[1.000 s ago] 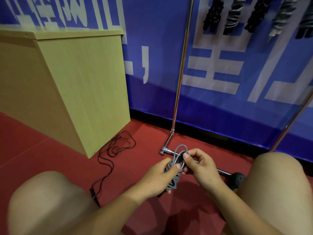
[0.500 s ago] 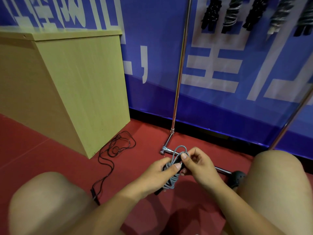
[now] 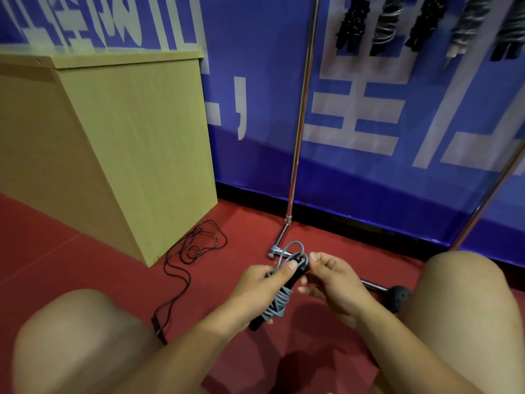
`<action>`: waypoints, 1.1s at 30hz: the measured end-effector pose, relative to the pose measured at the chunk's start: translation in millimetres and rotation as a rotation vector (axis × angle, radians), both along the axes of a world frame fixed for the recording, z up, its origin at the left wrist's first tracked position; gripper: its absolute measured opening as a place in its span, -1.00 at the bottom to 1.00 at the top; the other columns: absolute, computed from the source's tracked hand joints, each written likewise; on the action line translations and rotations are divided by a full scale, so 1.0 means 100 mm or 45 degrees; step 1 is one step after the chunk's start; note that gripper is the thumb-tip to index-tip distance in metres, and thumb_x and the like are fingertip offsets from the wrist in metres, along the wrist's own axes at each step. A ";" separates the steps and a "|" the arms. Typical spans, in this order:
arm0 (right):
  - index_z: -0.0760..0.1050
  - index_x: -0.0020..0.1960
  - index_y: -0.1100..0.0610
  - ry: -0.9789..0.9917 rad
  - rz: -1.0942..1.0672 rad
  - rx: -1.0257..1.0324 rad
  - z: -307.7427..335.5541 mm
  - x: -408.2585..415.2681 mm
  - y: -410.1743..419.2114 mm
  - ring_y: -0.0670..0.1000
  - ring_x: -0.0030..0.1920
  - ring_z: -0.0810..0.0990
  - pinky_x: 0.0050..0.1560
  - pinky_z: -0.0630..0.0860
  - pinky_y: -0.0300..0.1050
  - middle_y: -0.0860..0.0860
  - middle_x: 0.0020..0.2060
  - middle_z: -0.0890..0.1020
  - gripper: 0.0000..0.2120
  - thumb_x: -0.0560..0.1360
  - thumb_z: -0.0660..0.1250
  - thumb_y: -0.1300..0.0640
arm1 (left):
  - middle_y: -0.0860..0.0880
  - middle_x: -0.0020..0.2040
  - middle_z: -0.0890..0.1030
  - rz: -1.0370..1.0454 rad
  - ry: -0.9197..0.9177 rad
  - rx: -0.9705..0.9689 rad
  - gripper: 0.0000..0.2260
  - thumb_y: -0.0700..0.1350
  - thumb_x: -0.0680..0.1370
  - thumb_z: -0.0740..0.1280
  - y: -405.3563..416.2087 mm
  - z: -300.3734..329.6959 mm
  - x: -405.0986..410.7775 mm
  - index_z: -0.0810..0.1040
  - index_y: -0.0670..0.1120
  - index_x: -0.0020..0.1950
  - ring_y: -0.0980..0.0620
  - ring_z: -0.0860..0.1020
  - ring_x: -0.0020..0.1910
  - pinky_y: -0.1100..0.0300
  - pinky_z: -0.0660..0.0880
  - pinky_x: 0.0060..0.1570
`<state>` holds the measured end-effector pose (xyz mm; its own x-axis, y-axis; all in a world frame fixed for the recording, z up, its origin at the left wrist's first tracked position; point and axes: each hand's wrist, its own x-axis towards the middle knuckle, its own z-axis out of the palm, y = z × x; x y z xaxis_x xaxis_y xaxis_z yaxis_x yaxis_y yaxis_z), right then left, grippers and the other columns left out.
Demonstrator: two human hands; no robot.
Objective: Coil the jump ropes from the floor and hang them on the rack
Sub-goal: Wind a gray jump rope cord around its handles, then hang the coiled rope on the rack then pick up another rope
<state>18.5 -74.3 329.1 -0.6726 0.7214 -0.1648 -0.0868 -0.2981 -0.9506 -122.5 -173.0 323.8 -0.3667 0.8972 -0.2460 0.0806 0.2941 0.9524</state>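
1. The left hand (image 3: 262, 291) grips the grey jump rope (image 3: 279, 301) with its thumb pressed on top. The rope is bunched around its black handles.
2. A moment ago the right hand (image 3: 331, 280) pinched the loop at the top. Now its fingers have let go and sit curled just beside the bundle, holding nothing.
3. I think the wrap is almost done, so this rope can hang up soon.
4. I count one grey rope in the hands, close together.
5. One black jump rope (image 3: 184, 265) lies loose on the red floor (image 3: 71, 257), to the left of the hands.
6. Five coiled ropes (image 3: 389, 21) hang on the rack (image 3: 298, 137), high above the hands.
7. One wooden box (image 3: 119, 143) stands far left.
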 end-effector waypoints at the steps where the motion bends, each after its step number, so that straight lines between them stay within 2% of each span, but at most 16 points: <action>1: 0.55 -0.07 0.25 -0.046 -0.051 0.067 0.01 0.00 0.03 -0.02 -0.33 0.54 -0.25 0.60 -0.13 0.11 -0.31 0.59 -0.73 0.64 0.18 0.11 | -0.17 -0.30 0.59 -0.001 0.083 0.009 -0.37 0.44 0.38 0.36 0.01 0.00 -0.01 0.57 -0.17 -0.17 -0.13 0.60 -0.40 0.09 0.55 -0.48; 3: 0.50 -0.10 0.28 -0.109 -0.178 0.210 0.05 0.01 0.09 -0.01 -0.36 0.54 -0.30 0.58 -0.17 0.12 -0.35 0.59 -0.72 0.65 0.17 0.13 | -0.15 -0.37 0.55 -0.003 0.285 0.064 -0.28 0.50 0.35 0.30 0.03 0.02 -0.02 0.56 -0.21 -0.16 -0.13 0.59 -0.43 0.02 0.55 -0.51; 5: 0.48 -0.14 0.27 -0.137 -0.272 0.332 0.10 0.03 0.13 -0.05 -0.38 0.54 -0.35 0.55 -0.21 0.07 -0.39 0.60 -0.73 0.65 0.16 0.16 | -0.11 -0.43 0.54 -0.005 0.427 0.096 -0.36 0.48 0.41 0.27 0.08 0.06 -0.01 0.58 -0.14 -0.21 -0.10 0.56 -0.46 0.00 0.51 -0.46; 7: 0.47 -0.14 0.27 -0.171 -0.359 0.423 0.18 0.08 0.17 -0.08 -0.39 0.55 -0.37 0.50 -0.25 0.06 -0.40 0.62 -0.74 0.65 0.18 0.15 | 0.07 -0.52 0.46 -0.011 0.481 0.122 -0.52 0.39 0.49 0.28 0.15 0.13 -0.01 0.58 -0.01 -0.31 0.08 0.46 -0.52 0.16 0.39 -0.48; 9: 0.48 -0.16 0.25 -0.208 -0.429 0.461 0.27 0.12 0.22 -0.09 -0.42 0.52 -0.38 0.45 -0.26 0.07 -0.41 0.62 -0.72 0.64 0.20 0.12 | 0.14 -0.56 0.39 0.001 0.570 0.127 -0.57 0.33 0.53 0.28 0.21 0.19 -0.03 0.55 0.08 -0.39 0.21 0.36 -0.53 0.28 0.25 -0.49; 13: 0.49 -0.17 0.23 -0.192 -0.519 0.427 0.60 0.20 0.42 -0.05 -0.45 0.44 -0.34 0.42 -0.19 0.05 -0.46 0.57 -0.72 0.62 0.25 0.08 | 0.08 -0.48 0.44 0.062 0.659 0.166 -0.49 0.36 0.50 0.27 0.48 0.32 -0.12 0.57 -0.08 -0.27 0.13 0.41 -0.43 0.17 0.30 -0.37; 16: 0.54 -0.17 0.22 -0.143 -0.531 0.457 1.02 0.32 0.65 -0.04 -0.39 0.50 -0.28 0.49 -0.17 0.05 -0.44 0.58 -0.74 0.61 0.28 0.10 | 0.07 -0.49 0.46 0.079 0.635 0.234 -0.51 0.35 0.51 0.27 0.84 0.67 -0.05 0.53 -0.06 -0.31 0.10 0.45 -0.40 0.14 0.33 -0.33; 19: 0.57 -0.08 0.22 -0.082 -0.553 0.468 1.44 0.48 0.96 -0.04 -0.27 0.58 -0.19 0.58 -0.12 0.02 -0.35 0.58 -0.82 0.61 0.27 0.16 | 0.08 -0.52 0.45 0.040 0.591 0.346 -0.51 0.32 0.53 0.26 1.26 1.08 0.10 0.46 -0.05 -0.37 0.08 0.44 -0.40 0.13 0.34 -0.31; 22: 0.56 -0.03 0.19 -0.034 -0.597 0.483 1.86 0.67 1.29 -0.04 -0.24 0.58 -0.23 0.57 -0.13 0.03 -0.26 0.57 -0.88 0.61 0.27 0.20 | 0.12 -0.53 0.47 -0.055 0.502 0.414 -0.51 0.26 0.58 0.24 1.64 1.51 0.30 0.46 -0.08 -0.37 0.16 0.43 -0.48 0.22 0.34 -0.40; 25: 0.57 -0.02 0.18 -0.013 -0.663 0.487 2.34 0.92 1.64 -0.02 -0.26 0.56 -0.23 0.55 -0.11 0.05 -0.26 0.55 -0.91 0.60 0.30 0.20 | 0.05 -0.45 0.55 -0.205 0.153 0.472 -0.68 0.01 0.63 0.24 2.07 1.91 0.53 0.59 -0.14 -0.21 0.05 0.48 -0.49 0.27 0.40 -0.47; 28: 0.54 -0.05 0.21 0.050 -0.741 0.496 2.75 1.18 1.92 0.02 -0.28 0.51 -0.21 0.50 -0.07 0.06 -0.32 0.51 -0.94 0.57 0.34 0.22 | -0.03 -0.40 0.57 -0.357 0.109 0.499 -0.80 -0.06 0.61 0.22 2.48 2.26 0.75 0.54 -0.10 -0.14 -0.05 0.52 -0.44 0.11 0.49 -0.41; 31: 0.50 -0.07 0.23 0.067 -0.813 0.543 3.07 1.43 2.16 0.03 -0.32 0.45 -0.25 0.44 -0.06 0.07 -0.36 0.46 -0.94 0.57 0.34 0.25 | -0.06 -0.30 0.57 -0.442 0.159 0.534 -0.75 0.07 0.58 0.24 2.87 2.55 0.97 0.51 -0.11 -0.08 -0.08 0.57 -0.32 -0.11 0.60 -0.27; 33: 0.49 -0.05 0.26 0.079 -0.851 0.564 3.26 1.57 2.33 0.02 -0.36 0.43 -0.29 0.42 -0.08 0.08 -0.39 0.43 -0.94 0.57 0.33 0.27 | -0.06 -0.27 0.56 -0.482 0.156 0.565 -0.73 0.10 0.58 0.24 3.08 2.76 1.12 0.52 -0.08 -0.12 -0.06 0.57 -0.28 -0.12 0.62 -0.19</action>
<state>175.9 158.9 655.2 -0.0741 0.9643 0.2542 -0.1702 0.2389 -0.9560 -10.1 134.6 599.3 -0.0034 0.9785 0.2060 0.2194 -0.2003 0.9548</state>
